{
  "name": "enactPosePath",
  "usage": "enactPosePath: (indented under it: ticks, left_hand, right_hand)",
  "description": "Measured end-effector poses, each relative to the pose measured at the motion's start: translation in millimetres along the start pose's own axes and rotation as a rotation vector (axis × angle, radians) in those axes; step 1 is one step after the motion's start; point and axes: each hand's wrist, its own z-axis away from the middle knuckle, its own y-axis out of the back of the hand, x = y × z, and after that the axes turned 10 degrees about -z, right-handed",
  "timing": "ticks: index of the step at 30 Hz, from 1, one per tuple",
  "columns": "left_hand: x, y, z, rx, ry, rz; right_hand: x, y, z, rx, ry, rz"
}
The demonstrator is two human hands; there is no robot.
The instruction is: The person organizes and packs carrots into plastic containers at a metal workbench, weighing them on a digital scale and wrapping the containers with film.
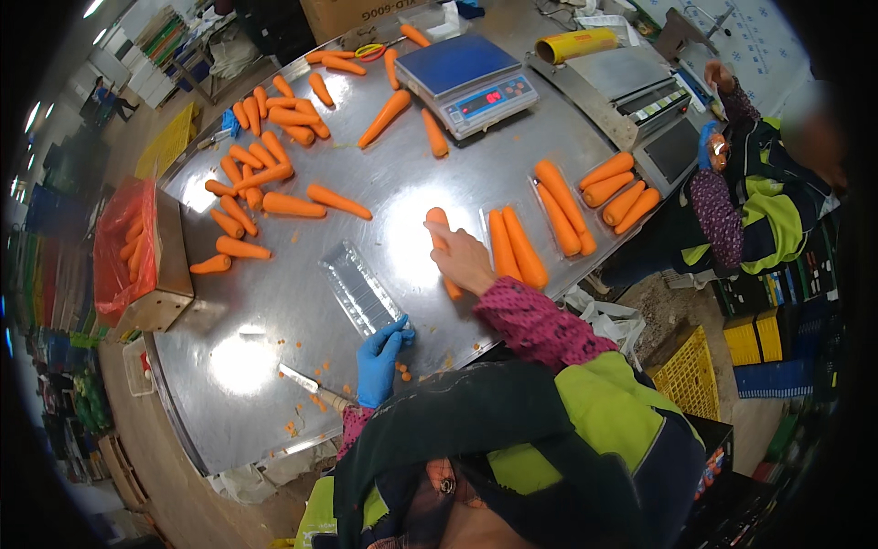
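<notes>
My left hand (pixel 378 364), in a blue glove, pinches the near end of a clear plastic tray (pixel 352 285) that lies slanted on the metal table and holds nothing. My bare right hand (pixel 464 263) grips a carrot (pixel 437 218) from above; its thick end shows past my fingers and its thin end below my palm. Just to the right, a pair of carrots (pixel 524 252) lies side by side on a clear tray. Left of my gloved hand rests a knife (pixel 299 379), with small orange trimmings around it.
Many loose carrots (pixel 294 207) cover the table's left and far parts. A digital scale (pixel 457 66) stands at the back, beside a wrapping machine (pixel 604 82) with a yellow film roll. Further carrot packs (pixel 631 203) lie right. A red-lined bin (pixel 169 265) stands left. A co-worker (pixel 764 197) works at right.
</notes>
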Motion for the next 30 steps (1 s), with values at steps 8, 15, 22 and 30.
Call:
enactPosePath:
  ticks: [8,15,22,30]
  left_hand:
    - [21.6,-67.8,-48.0,-0.263,-0.064,-0.179]
    - [22.1,-137.9,-107.9,-0.329,-0.295,-0.406]
    - [-9.7,-161.9,-158.6,-0.336,-0.109,-0.307]
    - [-13.7,-170.8,-203.8,-0.104,-0.479,-0.738]
  right_hand:
    - [70.9,64.9,29.3,0.197,-0.054,0.317]
    - [82.5,58.5,43.5,0.403,0.136,0.425]
    - [90.5,60.7,45.2,0.302,0.051,0.343]
    - [88.3,61.2,44.8,0.29,0.069,0.316]
